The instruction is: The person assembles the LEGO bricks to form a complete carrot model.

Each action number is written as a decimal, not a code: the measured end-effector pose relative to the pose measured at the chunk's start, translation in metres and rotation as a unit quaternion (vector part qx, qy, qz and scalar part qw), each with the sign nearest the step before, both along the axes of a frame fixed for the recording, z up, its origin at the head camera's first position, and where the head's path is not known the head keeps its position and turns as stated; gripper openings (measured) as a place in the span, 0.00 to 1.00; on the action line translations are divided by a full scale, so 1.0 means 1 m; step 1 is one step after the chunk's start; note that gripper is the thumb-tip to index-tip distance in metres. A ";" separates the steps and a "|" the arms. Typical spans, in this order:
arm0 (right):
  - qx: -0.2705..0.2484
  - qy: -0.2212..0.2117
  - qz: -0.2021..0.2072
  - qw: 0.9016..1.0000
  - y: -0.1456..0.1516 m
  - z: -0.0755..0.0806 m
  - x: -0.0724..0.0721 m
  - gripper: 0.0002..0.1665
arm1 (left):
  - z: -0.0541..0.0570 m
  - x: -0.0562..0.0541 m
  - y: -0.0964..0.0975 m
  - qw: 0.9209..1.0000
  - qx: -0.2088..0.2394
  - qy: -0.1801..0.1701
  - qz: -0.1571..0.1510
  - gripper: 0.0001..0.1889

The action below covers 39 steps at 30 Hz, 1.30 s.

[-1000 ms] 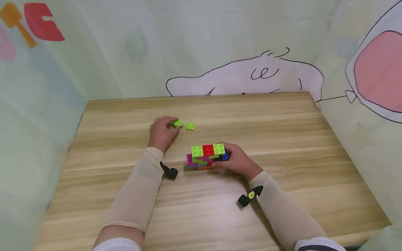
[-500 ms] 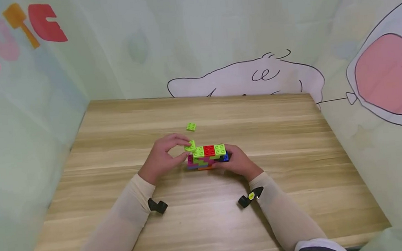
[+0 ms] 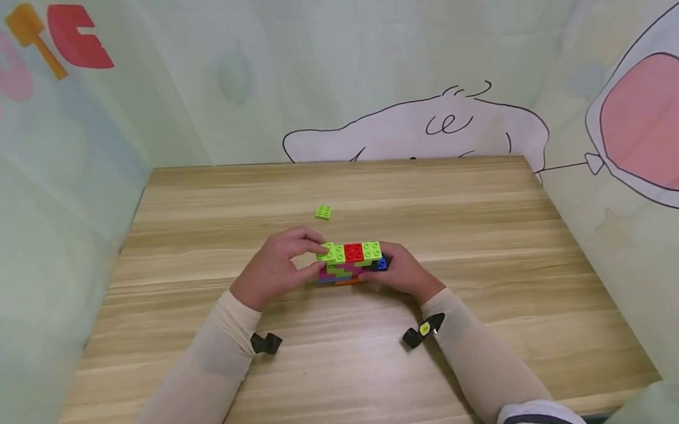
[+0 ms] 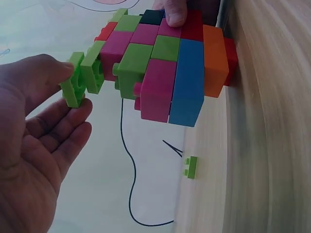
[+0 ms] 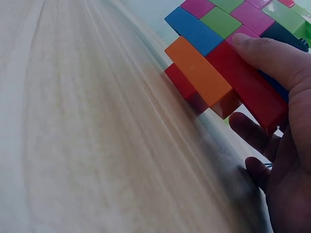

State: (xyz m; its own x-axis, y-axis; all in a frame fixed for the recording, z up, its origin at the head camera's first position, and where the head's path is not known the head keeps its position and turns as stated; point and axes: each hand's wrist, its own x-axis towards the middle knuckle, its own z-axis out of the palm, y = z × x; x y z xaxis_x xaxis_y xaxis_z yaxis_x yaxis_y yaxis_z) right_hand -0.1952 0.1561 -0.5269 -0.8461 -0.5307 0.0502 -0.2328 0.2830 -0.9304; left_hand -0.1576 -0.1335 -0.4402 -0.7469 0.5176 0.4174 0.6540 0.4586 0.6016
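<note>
A stack of coloured building bricks (image 3: 353, 253) stands on the table, its top row light green, red and light green. My left hand (image 3: 280, 264) pinches a light green brick (image 4: 73, 80) between thumb and fingers at the stack's upper left corner. In the left wrist view that brick lies against or just off a green end brick (image 4: 95, 67); whether they touch I cannot tell. With thumb in front and fingers behind, my right hand (image 3: 405, 273) grips the stack's right end. In the right wrist view its thumb presses on the pink and red bricks (image 5: 248, 85).
One loose light green brick (image 3: 323, 212) lies on the wooden table (image 3: 465, 209) behind the stack. Printed cloth walls (image 3: 327, 60) enclose the table at the back and both sides. Each wrist carries a small black camera (image 3: 266, 343).
My left hand has taken one of two loose green bricks from the table and brought it forward and right to the stack's upper left corner. My right hand keeps its place on the stack.
</note>
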 end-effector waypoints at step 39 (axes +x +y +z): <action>-0.114 -0.060 -0.064 0.990 -0.002 -0.004 -0.053 0.24 | -0.067 0.001 0.002 0.969 0.073 -0.222 0.075 0.21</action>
State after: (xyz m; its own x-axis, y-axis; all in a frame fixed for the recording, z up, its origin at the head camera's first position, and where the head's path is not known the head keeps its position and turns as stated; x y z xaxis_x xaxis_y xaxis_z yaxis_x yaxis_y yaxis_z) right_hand -0.2486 0.1538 -0.5314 -0.9125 -0.4058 0.0510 -0.0917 0.0817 -0.9924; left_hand -0.1569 -0.1317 -0.5075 -0.9322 0.3481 0.0989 0.2484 0.4171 0.8743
